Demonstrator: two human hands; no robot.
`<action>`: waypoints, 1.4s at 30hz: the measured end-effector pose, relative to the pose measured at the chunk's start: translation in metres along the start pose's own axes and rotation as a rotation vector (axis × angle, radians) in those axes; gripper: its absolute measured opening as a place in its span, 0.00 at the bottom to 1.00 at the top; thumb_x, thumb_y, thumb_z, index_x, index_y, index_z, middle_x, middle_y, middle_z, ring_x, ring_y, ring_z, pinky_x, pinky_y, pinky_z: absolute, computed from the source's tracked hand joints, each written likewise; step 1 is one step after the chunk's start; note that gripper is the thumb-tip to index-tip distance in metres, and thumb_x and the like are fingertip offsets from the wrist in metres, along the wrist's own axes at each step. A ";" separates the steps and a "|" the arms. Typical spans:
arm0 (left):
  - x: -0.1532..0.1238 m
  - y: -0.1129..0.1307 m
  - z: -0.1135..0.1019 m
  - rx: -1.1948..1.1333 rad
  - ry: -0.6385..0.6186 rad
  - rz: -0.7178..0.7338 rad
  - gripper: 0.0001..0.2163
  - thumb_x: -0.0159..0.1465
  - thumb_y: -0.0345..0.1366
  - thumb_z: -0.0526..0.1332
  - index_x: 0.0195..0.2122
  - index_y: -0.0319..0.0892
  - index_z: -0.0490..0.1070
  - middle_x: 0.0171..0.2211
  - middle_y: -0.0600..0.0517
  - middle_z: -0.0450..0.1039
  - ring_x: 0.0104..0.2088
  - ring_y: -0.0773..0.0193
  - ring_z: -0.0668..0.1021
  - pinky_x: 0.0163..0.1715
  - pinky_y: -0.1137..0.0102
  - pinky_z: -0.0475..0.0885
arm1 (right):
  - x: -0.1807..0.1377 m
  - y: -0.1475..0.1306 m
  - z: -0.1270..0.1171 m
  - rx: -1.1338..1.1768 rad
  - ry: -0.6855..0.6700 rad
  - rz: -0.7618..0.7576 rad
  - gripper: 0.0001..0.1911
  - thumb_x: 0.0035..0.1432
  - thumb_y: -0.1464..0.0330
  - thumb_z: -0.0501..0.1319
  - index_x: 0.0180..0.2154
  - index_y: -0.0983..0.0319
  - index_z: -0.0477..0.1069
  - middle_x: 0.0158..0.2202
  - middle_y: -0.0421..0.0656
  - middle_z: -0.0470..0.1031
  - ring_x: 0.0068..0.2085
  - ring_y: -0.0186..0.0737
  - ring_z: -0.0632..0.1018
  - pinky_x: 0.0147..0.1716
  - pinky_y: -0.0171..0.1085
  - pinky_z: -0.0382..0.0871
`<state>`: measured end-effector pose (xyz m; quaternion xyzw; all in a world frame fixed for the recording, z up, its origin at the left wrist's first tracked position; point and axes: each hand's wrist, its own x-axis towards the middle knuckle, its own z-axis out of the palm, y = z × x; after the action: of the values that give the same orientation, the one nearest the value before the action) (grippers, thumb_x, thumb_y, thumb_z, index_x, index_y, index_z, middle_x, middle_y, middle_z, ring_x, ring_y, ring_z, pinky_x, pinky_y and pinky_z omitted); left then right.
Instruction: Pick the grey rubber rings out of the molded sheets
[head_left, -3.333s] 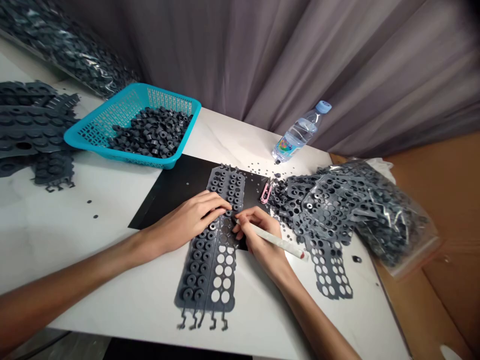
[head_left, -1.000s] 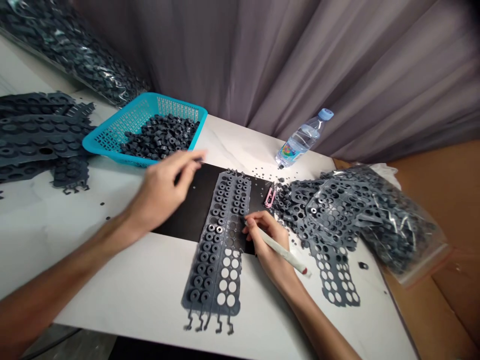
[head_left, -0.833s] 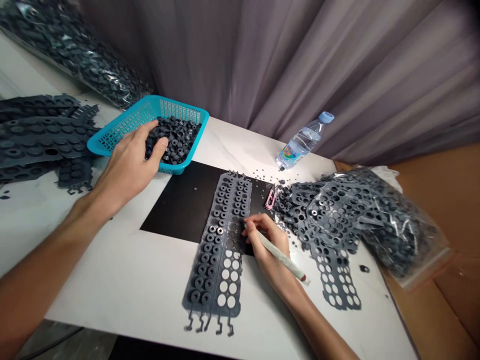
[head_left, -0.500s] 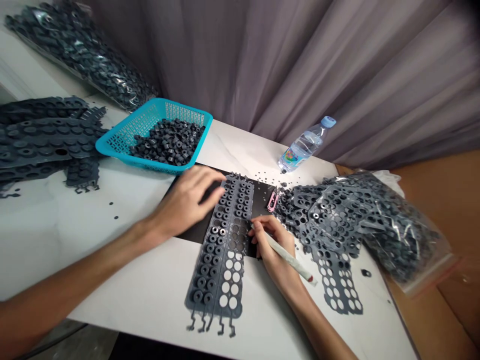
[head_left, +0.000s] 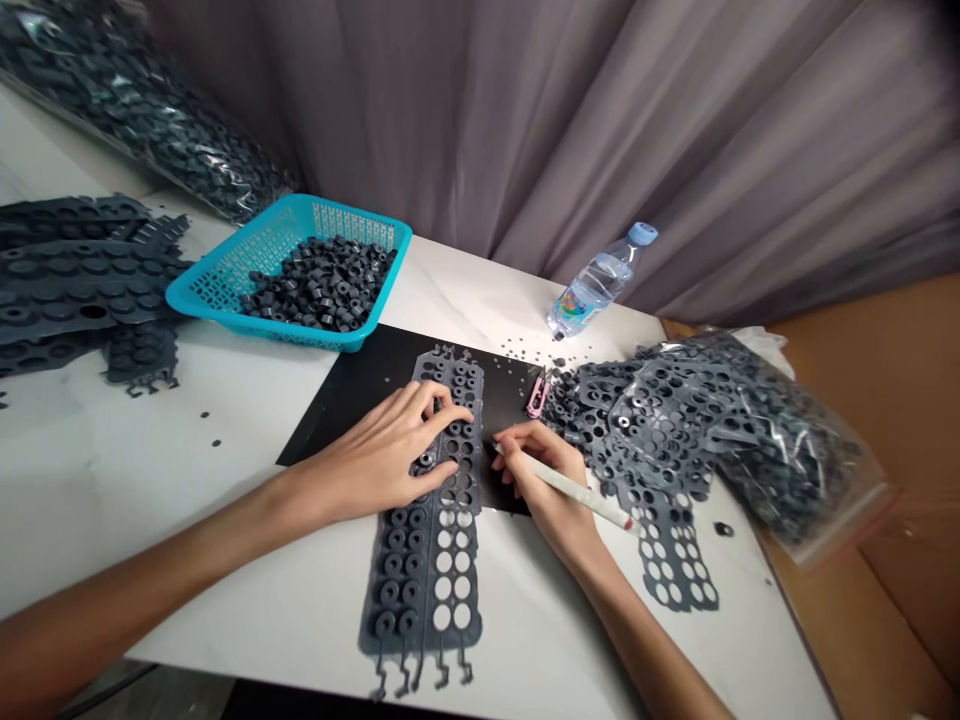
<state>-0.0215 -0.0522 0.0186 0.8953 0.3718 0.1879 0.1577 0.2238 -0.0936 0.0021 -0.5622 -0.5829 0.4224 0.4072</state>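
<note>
Grey perforated sheet (head_left: 430, 545) | left hand (head_left: 394, 445): fingers spread across it | right hand (head_left: 544, 475): gripping white pen-like tool (head_left: 579, 489) | bottle (head_left: 604, 272) label (head_left: 573, 309): multicoloured, lettering unreadable

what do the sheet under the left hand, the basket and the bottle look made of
The ring-studded sheet under the left hand: dark gray, matte, possibly molded rubber, given its dull surface and uneven edge. The turquoise basket: likely molded plastic, slightly shiny, its thin walls pierced in a regular pattern. The bottle: probably clear, glossy plastic, from its see-through, glinting wall.
</note>
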 end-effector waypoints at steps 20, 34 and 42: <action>0.015 -0.003 0.016 -0.162 0.018 -0.004 0.08 0.75 0.38 0.60 0.54 0.47 0.70 0.51 0.50 0.71 0.54 0.55 0.75 0.56 0.58 0.70 | 0.007 -0.003 0.009 0.023 -0.062 0.034 0.12 0.68 0.58 0.64 0.40 0.61 0.76 0.31 0.42 0.81 0.28 0.36 0.77 0.24 0.32 0.65; 0.020 0.004 0.017 0.086 0.059 0.150 0.12 0.78 0.31 0.52 0.48 0.41 0.76 0.49 0.47 0.74 0.48 0.56 0.75 0.50 0.58 0.67 | 0.002 -0.007 0.013 -0.124 -0.031 -0.048 0.11 0.70 0.61 0.60 0.37 0.61 0.74 0.29 0.39 0.77 0.28 0.36 0.74 0.27 0.34 0.63; 0.022 -0.004 0.027 -0.257 0.077 0.039 0.12 0.79 0.33 0.52 0.47 0.43 0.76 0.49 0.49 0.74 0.51 0.59 0.77 0.56 0.60 0.72 | 0.003 -0.002 0.013 0.010 -0.023 0.016 0.12 0.70 0.59 0.62 0.38 0.61 0.74 0.30 0.41 0.79 0.29 0.37 0.77 0.27 0.34 0.66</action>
<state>0.0027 -0.0372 -0.0024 0.8668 0.3330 0.2715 0.2531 0.2109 -0.0914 0.0001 -0.5598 -0.5808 0.4349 0.4002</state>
